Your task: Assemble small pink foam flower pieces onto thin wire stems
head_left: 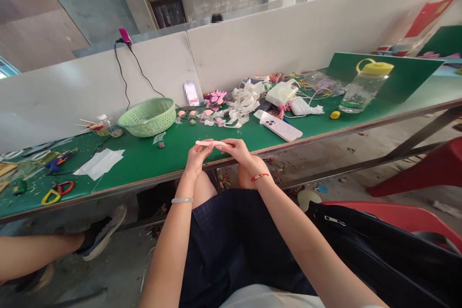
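Just above the near edge of the green tabletop (144, 163), your left hand (197, 159) and right hand (240, 151) pinch a pale pink stick (212, 144) shut between their fingers, its long side running left to right, its tip poking out past your left hand.

Head-worn camera looks down at the hands (216, 154).

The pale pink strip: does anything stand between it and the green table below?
Nothing visible does. The left hand and right hand hold the pale pink strip over the green table, with no object between.
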A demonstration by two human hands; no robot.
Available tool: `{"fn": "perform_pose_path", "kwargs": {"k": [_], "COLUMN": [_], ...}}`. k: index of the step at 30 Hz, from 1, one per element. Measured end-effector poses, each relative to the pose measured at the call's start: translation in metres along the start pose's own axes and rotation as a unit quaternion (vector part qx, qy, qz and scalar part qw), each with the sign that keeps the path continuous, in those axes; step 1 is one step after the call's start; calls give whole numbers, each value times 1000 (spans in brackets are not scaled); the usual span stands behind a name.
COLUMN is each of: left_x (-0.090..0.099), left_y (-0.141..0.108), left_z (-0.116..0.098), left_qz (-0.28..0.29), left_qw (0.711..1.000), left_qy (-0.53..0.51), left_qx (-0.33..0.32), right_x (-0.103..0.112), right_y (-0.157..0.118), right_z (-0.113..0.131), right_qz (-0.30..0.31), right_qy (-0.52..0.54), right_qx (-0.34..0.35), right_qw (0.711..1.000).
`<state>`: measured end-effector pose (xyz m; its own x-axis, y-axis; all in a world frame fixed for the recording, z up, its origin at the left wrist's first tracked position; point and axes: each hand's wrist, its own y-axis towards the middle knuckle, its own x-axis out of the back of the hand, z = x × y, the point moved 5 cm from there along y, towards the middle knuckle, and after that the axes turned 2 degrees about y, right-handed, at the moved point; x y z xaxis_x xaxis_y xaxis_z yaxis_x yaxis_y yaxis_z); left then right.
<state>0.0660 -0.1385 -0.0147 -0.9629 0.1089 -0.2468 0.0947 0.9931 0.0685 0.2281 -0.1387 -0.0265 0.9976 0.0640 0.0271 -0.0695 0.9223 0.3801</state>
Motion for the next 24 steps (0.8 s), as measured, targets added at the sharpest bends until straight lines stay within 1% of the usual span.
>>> {"fn": "perform_pose_path", "kwargs": {"k": [3,6,16,20,24], "left_x": [1,1,3,4,6], "left_y": [1,1,-1,0,-1], "left_z": [0,-1,-3,-3,-4], "left_qz": [-17,-24,-31,-30,-42], "left_qw": [1000,1000,999,999,999], "left_qy": [8,13,35,30,30], "left_qx": [-3,-7,-10,-10,-8], "right_x": [-2,0,3,6,6], "right_y": [0,-1,-3,-1,-1], "right_z": [0,1,11,9,9], "right_qz": [20,7,0,-22,-23], "right_qy": [62,98,90,102,117], "right_qx": [-21,-40,-37,-28,-33], "right_qw": [998,994,995,994,992]}}
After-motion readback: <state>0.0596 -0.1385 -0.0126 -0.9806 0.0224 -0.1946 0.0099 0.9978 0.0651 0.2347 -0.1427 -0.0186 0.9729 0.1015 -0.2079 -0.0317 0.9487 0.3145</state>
